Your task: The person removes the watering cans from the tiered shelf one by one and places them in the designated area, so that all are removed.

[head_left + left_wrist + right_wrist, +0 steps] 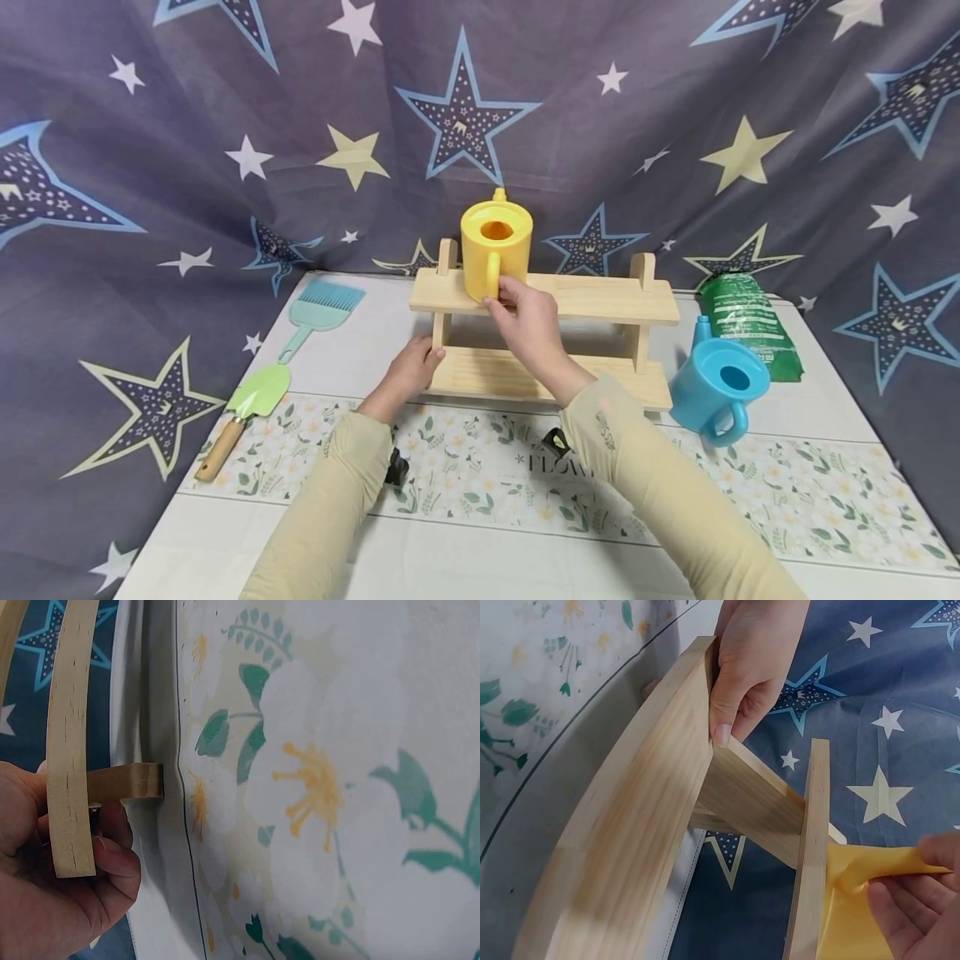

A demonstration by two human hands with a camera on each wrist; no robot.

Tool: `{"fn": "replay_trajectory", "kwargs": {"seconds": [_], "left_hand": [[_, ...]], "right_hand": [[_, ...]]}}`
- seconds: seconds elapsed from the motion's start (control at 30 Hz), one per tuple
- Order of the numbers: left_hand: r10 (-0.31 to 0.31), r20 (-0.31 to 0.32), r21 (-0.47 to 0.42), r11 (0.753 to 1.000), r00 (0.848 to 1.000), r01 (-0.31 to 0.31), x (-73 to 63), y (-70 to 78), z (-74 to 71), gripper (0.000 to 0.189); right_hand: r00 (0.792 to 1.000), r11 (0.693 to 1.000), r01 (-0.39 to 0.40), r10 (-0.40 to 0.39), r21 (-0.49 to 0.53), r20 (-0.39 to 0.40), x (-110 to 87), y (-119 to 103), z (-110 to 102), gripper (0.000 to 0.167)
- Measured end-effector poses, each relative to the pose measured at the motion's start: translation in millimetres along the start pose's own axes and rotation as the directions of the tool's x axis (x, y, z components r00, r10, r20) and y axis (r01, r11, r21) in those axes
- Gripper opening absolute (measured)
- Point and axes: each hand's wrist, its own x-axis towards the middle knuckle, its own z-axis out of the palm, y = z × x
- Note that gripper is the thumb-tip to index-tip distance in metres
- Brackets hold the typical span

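A yellow watering can (474,250) stands upright on the top board of a two-tier wooden shelf (600,298), near its left end, spout toward the back. My right hand (527,325) grips the can's handle, which the right wrist view shows between thumb and fingers. At the shelf's lower left end, my left hand (408,367) holds the wooden board; in the left wrist view its fingers (116,862) curl round the board's end (71,750). To the right of the shelf stands a blue watering can (705,379), spout pointing back.
A green bag (750,325) lies behind the blue can. At the left lie a teal brush (322,310) and a light green trowel (260,390) with a wooden handle. Flowered cloth (480,475) covers the table; a starry curtain (555,50) hangs directly behind the shelf.
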Motion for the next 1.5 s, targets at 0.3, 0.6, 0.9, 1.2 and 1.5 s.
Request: {"fn": "replay_trajectory", "kwargs": {"seconds": [0.3, 0.6, 0.9, 1.2, 1.5], "left_hand": [[-0.016, 0.004, -0.021, 1.0, 1.0, 0.016, -0.1, -1.0, 1.4, 0.047], [-0.006, -0.01, -0.005, 1.0, 1.0, 0.006, 0.9, -3.9, 2.6, 0.046], [0.0, -0.006, -0.004, 1.0, 1.0, 0.0, 1.0, -4.2, 3.1, 0.047], [0.007, -0.011, 0.004, 1.0, 1.0, -0.007, 1.2, -3.7, 2.8, 0.047], [0.003, -0.01, 0.001, 1.0, 1.0, -0.003, 1.9, -3.5, 3.6, 0.048]], "right_hand": [[1.0, 0.999, 0.026, -0.026, -0.039, -0.001, -5.7, 8, -13, 0.025], [1.0, 0.999, 0.023, -0.023, 0.035, -0.003, -11.7, 15, -23, 0.028], [1.0, 0.994, 0.028, -0.028, 0.106, -0.007, -22.7, 22, -36, 0.03], [0.999, 0.992, 0.034, -0.032, 0.121, -0.019, -36.6, 24, -53, 0.029], [0.997, 0.986, 0.068, -0.061, 0.152, -0.047, -53.1, 31, -80, 0.029]]}}
